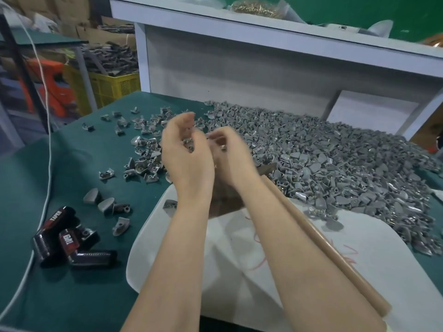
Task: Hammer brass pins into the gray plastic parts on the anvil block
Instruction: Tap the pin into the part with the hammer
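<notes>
Hands meet in the air above the green-matted table (72, 164), well clear of its surface and nearly touching each other. The left hand (184, 152) stands with the palm turned inward, its fingers curled round a gray plastic part (188, 142) that shows in the hollow of the grip. The right hand (229, 155) is curled too, its fingertips (217, 137) drawn together in a pinch on a small glinting piece; motion blur makes this hard to read, but it looks like a brass pin (223, 147). Below and between the 2 wrists a dark brown block (223, 204) sits on a white pad (215, 255), largely covered by the forearms. A hammer (311, 238) lies aslant on the pad just beside the right forearm, held by neither hand, its wooden handle running toward the bottom right corner and its dark head at the near edge of the parts. The main heap of gray parts (335, 159) covers the right half of the table and spills onto the pad, and scattered parts (143, 149) lie to the left of the hands. On the upper shelf (215, 22) rests a clear bag of brass pins (254, 7). 3 black packs (60, 238) lie at the near left beside a white cable (46, 144), with a yellow crate (107, 86) beyond the table.
</notes>
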A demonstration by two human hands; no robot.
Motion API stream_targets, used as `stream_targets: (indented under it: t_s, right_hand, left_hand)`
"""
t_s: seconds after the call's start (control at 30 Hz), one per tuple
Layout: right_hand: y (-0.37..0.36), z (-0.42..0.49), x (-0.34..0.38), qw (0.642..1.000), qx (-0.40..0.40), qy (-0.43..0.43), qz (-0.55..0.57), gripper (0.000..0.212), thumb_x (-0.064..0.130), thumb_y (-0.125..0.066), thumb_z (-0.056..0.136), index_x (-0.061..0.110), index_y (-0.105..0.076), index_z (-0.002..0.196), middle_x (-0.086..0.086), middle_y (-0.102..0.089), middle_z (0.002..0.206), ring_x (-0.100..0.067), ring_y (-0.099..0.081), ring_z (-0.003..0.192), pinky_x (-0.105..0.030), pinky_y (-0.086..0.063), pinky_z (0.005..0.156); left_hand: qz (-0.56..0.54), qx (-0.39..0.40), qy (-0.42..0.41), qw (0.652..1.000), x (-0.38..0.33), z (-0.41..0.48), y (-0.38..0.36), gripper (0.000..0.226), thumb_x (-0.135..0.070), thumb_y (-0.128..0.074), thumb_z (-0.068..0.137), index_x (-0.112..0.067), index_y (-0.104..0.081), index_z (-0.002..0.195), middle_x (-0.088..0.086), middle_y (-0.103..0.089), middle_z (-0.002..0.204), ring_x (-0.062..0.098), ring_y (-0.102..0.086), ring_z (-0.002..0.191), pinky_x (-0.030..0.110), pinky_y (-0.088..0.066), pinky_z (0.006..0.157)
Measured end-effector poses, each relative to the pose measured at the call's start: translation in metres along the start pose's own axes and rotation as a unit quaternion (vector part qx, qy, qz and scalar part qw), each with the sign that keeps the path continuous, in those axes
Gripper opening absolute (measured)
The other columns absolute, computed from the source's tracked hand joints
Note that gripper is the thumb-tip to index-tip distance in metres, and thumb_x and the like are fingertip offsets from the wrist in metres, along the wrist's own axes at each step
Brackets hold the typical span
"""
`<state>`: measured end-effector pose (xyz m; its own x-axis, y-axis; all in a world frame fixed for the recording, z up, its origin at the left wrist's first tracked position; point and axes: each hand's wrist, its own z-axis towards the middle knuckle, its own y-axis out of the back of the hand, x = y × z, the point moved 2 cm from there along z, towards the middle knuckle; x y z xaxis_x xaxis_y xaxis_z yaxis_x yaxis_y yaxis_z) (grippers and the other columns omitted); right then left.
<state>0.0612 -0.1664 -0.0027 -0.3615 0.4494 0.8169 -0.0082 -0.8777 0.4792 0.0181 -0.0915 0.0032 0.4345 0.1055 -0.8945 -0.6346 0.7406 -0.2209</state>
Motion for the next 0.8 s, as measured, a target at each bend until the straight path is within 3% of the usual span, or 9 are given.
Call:
stream_targets:
  t_s: [0.1, 0.17, 0.23, 0.37, 0.5, 0.7, 0.8]
  right_hand:
    - [0.038, -0.005, -0.012, 0.990, -0.075, -0.039, 0.116, 0.005, 0.015, -0.060, 0.091, 0.010, -0.061, 0.091, -0.004, -0.068, 0.083, -0.011, -0.063, 0.068, -0.026, -0.055, 0.066]
    - [0.051, -0.011, -0.021, 0.990, -0.079, -0.043, 0.107, 0.007, 0.017, -0.064, 0.088, 0.014, -0.061, 0.082, -0.001, -0.068, 0.072, -0.007, -0.062, 0.059, -0.022, -0.052, 0.056]
    - [0.060, -0.019, -0.031, 0.986, -0.085, -0.063, 0.125, 0.009, 0.019, -0.066, 0.087, 0.015, -0.062, 0.080, -0.002, -0.068, 0.070, -0.010, -0.062, 0.060, -0.026, -0.049, 0.058]
    - [0.070, -0.030, -0.043, 0.978, -0.077, -0.074, 0.177, 0.008, 0.015, -0.064, 0.088, 0.017, -0.067, 0.081, -0.001, -0.071, 0.071, -0.009, -0.064, 0.063, -0.025, -0.052, 0.064]
    - [0.072, -0.034, -0.047, 0.984, -0.075, -0.066, 0.144, 0.013, 0.008, -0.063, 0.088, 0.020, -0.066, 0.083, 0.005, -0.070, 0.066, -0.003, -0.063, 0.060, -0.017, -0.052, 0.060]
    - [0.071, -0.033, -0.052, 0.988, -0.088, -0.061, 0.112, 0.021, 0.009, -0.059, 0.089, 0.026, -0.066, 0.079, 0.005, -0.069, 0.075, -0.005, -0.063, 0.066, -0.022, -0.049, 0.063]
    - [0.069, -0.033, -0.051, 0.991, -0.078, -0.056, 0.091, 0.022, 0.012, -0.059, 0.089, 0.030, -0.068, 0.081, 0.012, -0.069, 0.081, -0.002, -0.062, 0.075, -0.025, -0.048, 0.070]
  left_hand:
    - [0.066, 0.157, 0.030, 0.985, 0.009, -0.007, -0.011, 0.019, -0.009, -0.054, 0.092, -0.016, -0.063, 0.107, -0.005, -0.066, 0.101, 0.006, -0.060, 0.094, 0.019, -0.047, 0.087]
    - [0.091, 0.250, 0.040, 0.963, 0.012, -0.014, -0.019, 0.014, -0.014, -0.058, 0.092, -0.019, -0.063, 0.104, -0.008, -0.067, 0.094, 0.005, -0.062, 0.090, 0.022, -0.048, 0.084]
    - [0.106, 0.294, 0.031, 0.950, 0.013, -0.018, -0.024, 0.015, -0.013, -0.060, 0.091, -0.016, -0.066, 0.105, -0.005, -0.069, 0.094, 0.010, -0.064, 0.091, 0.023, -0.050, 0.085]
    - [0.120, 0.315, 0.038, 0.941, 0.016, -0.019, -0.026, 0.018, -0.009, -0.062, 0.090, -0.014, -0.066, 0.106, -0.006, -0.066, 0.096, 0.006, -0.061, 0.091, 0.007, -0.045, 0.082]
    - [0.134, 0.329, 0.052, 0.933, 0.019, -0.022, -0.028, 0.020, -0.010, -0.063, 0.089, -0.011, -0.066, 0.109, -0.004, -0.065, 0.098, 0.007, -0.060, 0.092, 0.013, -0.043, 0.086]
    - [0.123, 0.347, 0.068, 0.927, 0.020, -0.025, -0.027, 0.011, -0.011, -0.061, 0.090, -0.012, -0.067, 0.099, 0.004, -0.071, 0.097, 0.017, -0.066, 0.096, 0.032, -0.049, 0.095]
    - [0.136, 0.347, 0.063, 0.926, 0.022, -0.025, -0.027, 0.007, -0.010, -0.064, 0.088, -0.014, -0.063, 0.093, 0.001, -0.069, 0.094, 0.015, -0.065, 0.094, 0.032, -0.049, 0.093]
